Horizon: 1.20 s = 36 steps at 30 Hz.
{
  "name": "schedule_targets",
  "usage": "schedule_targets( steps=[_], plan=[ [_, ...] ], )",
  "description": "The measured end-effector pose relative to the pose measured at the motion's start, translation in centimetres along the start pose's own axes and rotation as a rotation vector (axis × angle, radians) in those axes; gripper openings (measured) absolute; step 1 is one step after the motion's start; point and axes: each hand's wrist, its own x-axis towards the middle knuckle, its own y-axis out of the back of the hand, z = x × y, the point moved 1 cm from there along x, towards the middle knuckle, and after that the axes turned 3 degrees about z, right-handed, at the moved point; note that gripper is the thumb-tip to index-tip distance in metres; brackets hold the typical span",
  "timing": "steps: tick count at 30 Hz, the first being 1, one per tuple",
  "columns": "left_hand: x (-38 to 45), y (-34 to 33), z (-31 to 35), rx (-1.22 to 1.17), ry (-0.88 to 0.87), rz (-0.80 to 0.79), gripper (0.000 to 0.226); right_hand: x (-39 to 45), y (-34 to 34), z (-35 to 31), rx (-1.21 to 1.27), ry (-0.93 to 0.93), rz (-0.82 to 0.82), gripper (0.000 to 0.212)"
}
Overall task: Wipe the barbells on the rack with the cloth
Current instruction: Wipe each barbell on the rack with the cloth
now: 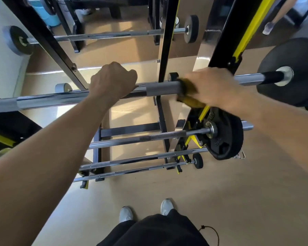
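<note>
A long steel barbell (160, 88) lies across the black and yellow rack (164, 71) at chest height, with a big black plate (295, 71) on its right end. My left hand (112, 79) grips the bar near its middle. My right hand (213, 87) holds a yellow cloth (188, 92) wrapped round the bar to the right of the upright; that hand is blurred. Lower barbells (149, 137) rest on the rack's lower pegs, one carrying a black plate (224, 137).
A mirror behind the rack reflects another barbell (105, 35) and equipment. A person's foot (268, 28) shows at the top right. My own shoes (146, 210) stand on the tan floor just in front of the rack's base.
</note>
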Motion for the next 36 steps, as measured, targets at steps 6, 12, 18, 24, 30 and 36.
schedule_targets(
  steps=[6, 12, 18, 24, 30, 36],
  plan=[
    [0.0, -0.1, 0.5, 0.041, 0.010, -0.018, 0.027, 1.1, 0.2, -1.2, -0.085, 0.010, -0.033, 0.044],
    [0.2, -0.2, 0.5, 0.010, 0.055, -0.019, 0.028, 5.1, -0.5, -10.1, 0.013, 0.097, 0.074, 0.041],
    [0.0, 0.1, 0.1, -0.024, 0.013, 0.018, 0.029, 2.8, -0.3, -4.8, 0.015, 0.169, 0.011, 0.031],
    [0.3, -0.2, 0.0, -0.010, -0.009, 0.020, 0.030, 0.3, 0.4, 0.1, -0.046, 0.034, -0.055, 0.032],
    [0.4, -0.4, 0.4, 0.008, 0.020, -0.010, 0.028, 4.6, -0.4, -7.4, -0.029, 0.041, 0.026, 0.042],
    [0.4, -0.3, -0.1, -0.029, 0.018, 0.014, 0.031, 2.1, -0.4, -4.6, 0.077, 0.119, 0.051, 0.033]
  ],
)
